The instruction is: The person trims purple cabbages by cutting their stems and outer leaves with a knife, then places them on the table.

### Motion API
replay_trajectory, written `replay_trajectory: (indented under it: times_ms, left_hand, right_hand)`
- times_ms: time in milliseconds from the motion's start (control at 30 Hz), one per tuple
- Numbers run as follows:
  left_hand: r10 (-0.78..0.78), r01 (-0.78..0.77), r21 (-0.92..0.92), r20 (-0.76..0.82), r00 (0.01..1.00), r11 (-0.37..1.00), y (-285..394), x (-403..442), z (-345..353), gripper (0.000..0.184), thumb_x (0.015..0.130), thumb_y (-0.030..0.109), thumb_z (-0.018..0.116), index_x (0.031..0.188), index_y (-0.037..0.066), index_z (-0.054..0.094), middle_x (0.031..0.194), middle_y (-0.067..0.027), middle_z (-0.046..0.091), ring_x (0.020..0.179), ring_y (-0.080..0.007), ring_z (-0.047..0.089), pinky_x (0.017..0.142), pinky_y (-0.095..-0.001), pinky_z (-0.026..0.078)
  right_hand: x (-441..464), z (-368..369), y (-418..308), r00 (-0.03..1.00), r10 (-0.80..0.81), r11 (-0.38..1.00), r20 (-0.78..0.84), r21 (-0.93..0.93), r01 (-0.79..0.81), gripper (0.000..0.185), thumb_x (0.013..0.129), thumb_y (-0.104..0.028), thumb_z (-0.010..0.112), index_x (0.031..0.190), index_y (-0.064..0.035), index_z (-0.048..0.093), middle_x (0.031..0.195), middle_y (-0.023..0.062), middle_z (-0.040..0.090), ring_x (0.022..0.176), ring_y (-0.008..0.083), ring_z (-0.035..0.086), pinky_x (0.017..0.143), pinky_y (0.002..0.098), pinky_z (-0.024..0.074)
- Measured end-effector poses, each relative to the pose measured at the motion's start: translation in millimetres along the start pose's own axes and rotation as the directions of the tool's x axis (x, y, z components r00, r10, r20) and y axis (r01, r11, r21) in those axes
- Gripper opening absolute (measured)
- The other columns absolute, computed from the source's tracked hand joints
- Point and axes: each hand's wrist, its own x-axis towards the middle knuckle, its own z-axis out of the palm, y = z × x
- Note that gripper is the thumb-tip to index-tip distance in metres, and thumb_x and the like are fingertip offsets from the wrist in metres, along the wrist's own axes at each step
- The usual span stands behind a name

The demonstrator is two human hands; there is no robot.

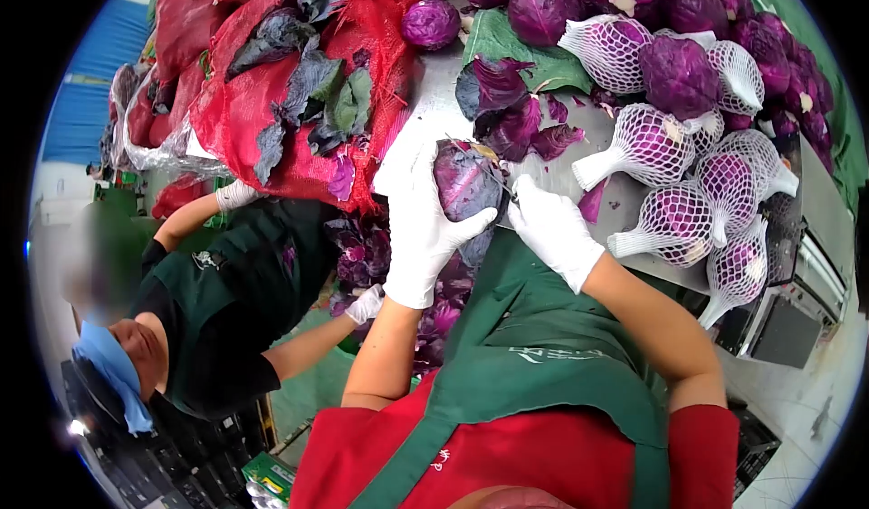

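My left hand (424, 228), in a white glove, is wrapped round the left side of a red cabbage (466, 183) with dull outer leaves. Just right of the cabbage is my right hand (548, 224), also gloved, its fingers pinched on a thin dark tool (509, 186) whose shape is mostly hidden. Loose purple leaves (520, 129) lie on the metal table (579, 165) beyond the cabbage. To the right sit several cabbages in white foam nets (647, 145).
Bare purple cabbages (546, 11) are piled at the back right. Red mesh sacks (262, 101) with dark leaves stand at the left. A co-worker (208, 310) in a green apron is close on my left. Below the table edge are more leaves (444, 314).
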Motion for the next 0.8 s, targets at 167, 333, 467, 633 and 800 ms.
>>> replay_trajectory:
  times_ms: [167,333,467,633,800]
  left_hand:
    - [-0.04,0.042,-0.072,0.042,0.998,0.997,-4.7,-1.1,0.8,0.105,0.057,0.028,0.091,0.144,0.0,0.039,0.14,-0.0193,0.047,0.129,-0.0361,0.044,0.111,-0.0429,0.034]
    - [-0.056,0.082,-0.298,0.093,0.994,0.951,-10.4,26.0,-20.9,0.097,0.06,0.029,0.091,0.138,-0.003,0.043,0.128,-0.0177,0.05,0.122,-0.0307,0.05,0.107,-0.0394,0.039]
    - [-0.012,0.044,-0.293,0.111,0.994,0.955,-4.6,29.0,-18.2,0.099,0.059,0.028,0.091,0.14,0.0,0.042,0.131,-0.0168,0.049,0.125,-0.0307,0.049,0.11,-0.0395,0.036]
    - [0.085,-0.084,-0.094,0.012,0.996,0.992,-0.9,4.7,4.3,0.103,0.058,0.028,0.091,0.143,0.003,0.04,0.142,-0.02,0.044,0.132,-0.0363,0.043,0.113,-0.0461,0.031]
    - [-0.18,0.179,-0.5,0.046,0.983,0.847,-54.7,-19.2,-4.4,0.102,0.068,0.021,0.088,0.148,0.002,0.029,0.14,-0.0147,0.043,0.132,-0.026,0.043,0.113,-0.0398,0.034]
  right_hand:
    - [5.9,2.5,9.2,0.995,0.038,0.999,0.096,0.032,-0.041,0.02,0.09,-0.016,0.057,0.101,-0.0022,0.047,0.066,0.0222,0.063,0.063,0.0403,0.066,0.057,0.0501,0.0539]
    - [30.7,3.8,6.7,0.987,-0.152,0.97,0.058,-0.182,0.16,0.025,0.092,-0.016,0.051,0.112,-0.0014,0.049,0.071,0.0228,0.066,0.066,0.0408,0.067,0.058,0.0508,0.0538]
    - [21.6,-14.5,-8.7,0.989,0.048,0.992,0.14,-0.127,-0.03,0.022,0.093,-0.011,0.047,0.11,0.0013,0.049,0.071,0.0222,0.066,0.064,0.0397,0.068,0.058,0.0496,0.0543]
    - [54.7,17.5,30.3,0.964,0.058,0.991,0.258,-0.131,-0.024,0.025,0.092,-0.009,0.045,0.113,0.0036,0.05,0.093,0.0318,0.065,0.085,0.0445,0.067,0.073,0.0518,0.0545]
    - [53.5,-5.5,33.4,0.909,0.321,0.917,0.266,0.153,-0.369,0.029,0.098,-0.022,0.047,0.114,0.002,0.051,0.091,0.0261,0.068,0.076,0.0377,0.07,0.072,0.0481,0.0557]
